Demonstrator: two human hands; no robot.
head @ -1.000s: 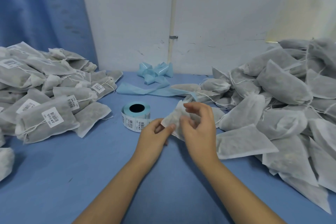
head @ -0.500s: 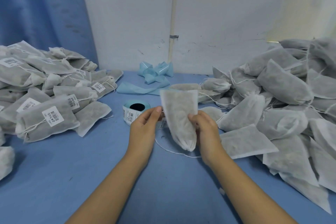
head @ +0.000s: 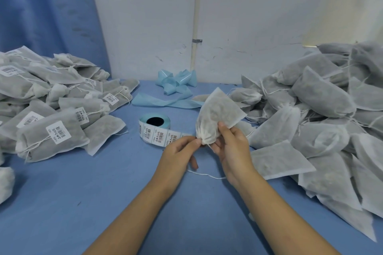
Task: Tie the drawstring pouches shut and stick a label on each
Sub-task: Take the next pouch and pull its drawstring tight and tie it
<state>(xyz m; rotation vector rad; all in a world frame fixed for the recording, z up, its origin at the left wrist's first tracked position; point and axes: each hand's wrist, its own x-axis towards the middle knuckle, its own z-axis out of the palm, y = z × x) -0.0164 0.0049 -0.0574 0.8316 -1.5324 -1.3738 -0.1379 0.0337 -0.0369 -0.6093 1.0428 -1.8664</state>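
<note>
Left hand (head: 180, 155): bare, with slim fingers and a smooth back.
Right hand (head: 232, 147): bare, of the same slim build; the thumbnail looks short.
Left forearm (head: 141, 209): bare from the wrist to the lower edge of the view, slender, widening toward the elbow.
Right forearm (head: 279, 209): bare along its whole visible length, slender, widening likewise.

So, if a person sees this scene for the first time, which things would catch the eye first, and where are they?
First, the two big heaps of grey pouches on the blue table: the labelled heap at the left and the unlabelled heap at the right. Between them, the left hand and the right hand hold up one pouch by its gathered mouth. The roll of labels lies just behind the left hand.
</note>
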